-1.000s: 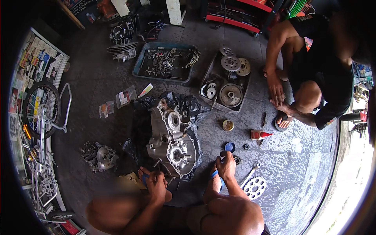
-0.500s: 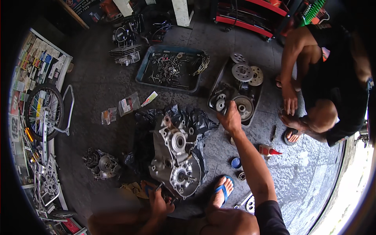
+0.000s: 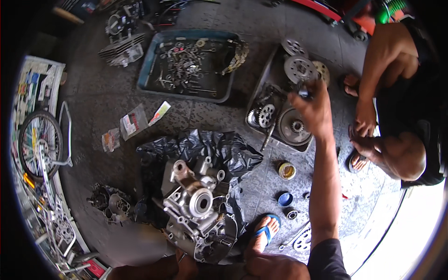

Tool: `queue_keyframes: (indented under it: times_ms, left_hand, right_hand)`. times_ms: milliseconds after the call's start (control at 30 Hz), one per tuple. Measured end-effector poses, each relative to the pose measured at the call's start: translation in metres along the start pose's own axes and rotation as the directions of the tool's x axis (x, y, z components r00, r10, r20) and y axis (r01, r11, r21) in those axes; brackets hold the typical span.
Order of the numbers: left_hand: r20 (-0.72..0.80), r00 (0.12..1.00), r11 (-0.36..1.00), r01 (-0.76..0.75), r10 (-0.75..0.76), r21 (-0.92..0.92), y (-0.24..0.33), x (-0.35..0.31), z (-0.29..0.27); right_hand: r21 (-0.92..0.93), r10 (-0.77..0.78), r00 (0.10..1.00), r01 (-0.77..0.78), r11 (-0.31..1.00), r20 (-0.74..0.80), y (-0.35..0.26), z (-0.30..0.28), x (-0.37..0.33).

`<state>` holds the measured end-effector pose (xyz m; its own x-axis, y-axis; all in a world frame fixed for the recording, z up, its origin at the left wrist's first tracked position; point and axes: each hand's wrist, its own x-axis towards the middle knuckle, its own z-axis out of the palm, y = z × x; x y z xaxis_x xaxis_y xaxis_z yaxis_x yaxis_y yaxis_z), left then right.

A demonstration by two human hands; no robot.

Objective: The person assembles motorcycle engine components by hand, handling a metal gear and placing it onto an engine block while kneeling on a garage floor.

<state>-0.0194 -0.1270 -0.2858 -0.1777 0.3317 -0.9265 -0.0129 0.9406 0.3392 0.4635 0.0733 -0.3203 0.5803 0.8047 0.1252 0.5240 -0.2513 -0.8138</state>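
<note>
My right hand (image 3: 313,112) is raised over the dark parts tray (image 3: 258,88) on the right, its fingers curled around a small shiny piece too blurred to make out. Around it in the tray are perforated clutch discs (image 3: 300,70), a large toothed gear (image 3: 295,125) and a smaller gear (image 3: 267,115). In front of my knees, a silver engine case (image 3: 199,204) stands tilted on a black plastic sheet (image 3: 200,142). My left hand (image 3: 185,267) is at the case's lower edge, with its fingers hidden.
A blue tray (image 3: 145,77) of small metal parts lies at the back. Nearer are plastic packets (image 3: 134,122), a yellowish cup (image 3: 286,171), a blue cap (image 3: 285,199) and a chainring (image 3: 303,239). Another person (image 3: 396,107) crouches at right; a wheel (image 3: 41,144) stands left.
The engine case has tipped up from lying flatter. My right hand has moved from the tray's small gear toward the clutch discs. My left hand is now more hidden, and the view has shifted.
</note>
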Motion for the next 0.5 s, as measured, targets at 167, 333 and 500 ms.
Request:
queue_keyframes:
  times_ms: [167, 333, 500]
  left_hand:
    - [0.006, 0.999, 0.997, 0.034, -0.035, 0.063, 0.015, 0.007, 0.010]
    - [0.021, 0.999, 0.993, 0.041, -0.044, 0.110, 0.022, 0.010, 0.018]
    - [0.024, 0.999, 0.991, 0.033, -0.037, 0.130, 0.025, 0.008, 0.020]
  right_hand:
    - [-0.176, 0.157, 0.945, -0.110, 0.978, 0.285, 0.000, 0.009, 0.031]
    - [-0.373, 0.296, 0.879, -0.150, 0.916, 0.373, 0.018, 0.048, 0.040]
    - [-0.521, 0.448, 0.820, -0.223, 0.824, 0.356, 0.018, 0.071, 0.053]
